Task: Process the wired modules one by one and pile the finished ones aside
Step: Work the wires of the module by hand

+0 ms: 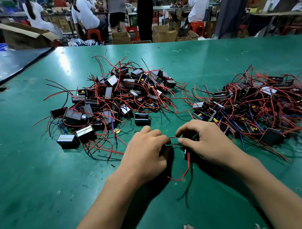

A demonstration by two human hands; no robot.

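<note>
Pinching thin red wire ends [172,137] between curled fingertips, left hand [146,151] and right hand [204,142] meet at near centre. Small black box module [186,156] sits mostly hidden under the right hand, its leads trailing nearward. Beyond, centre-left: large heap of black wired modules [113,99]. Right: second tangled heap [254,104]. Surface: green table mat [43,177].

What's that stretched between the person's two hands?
Thin red wires bridge the gap, pinched by the left hand and the right hand above the green table, seen in the head view.
</note>
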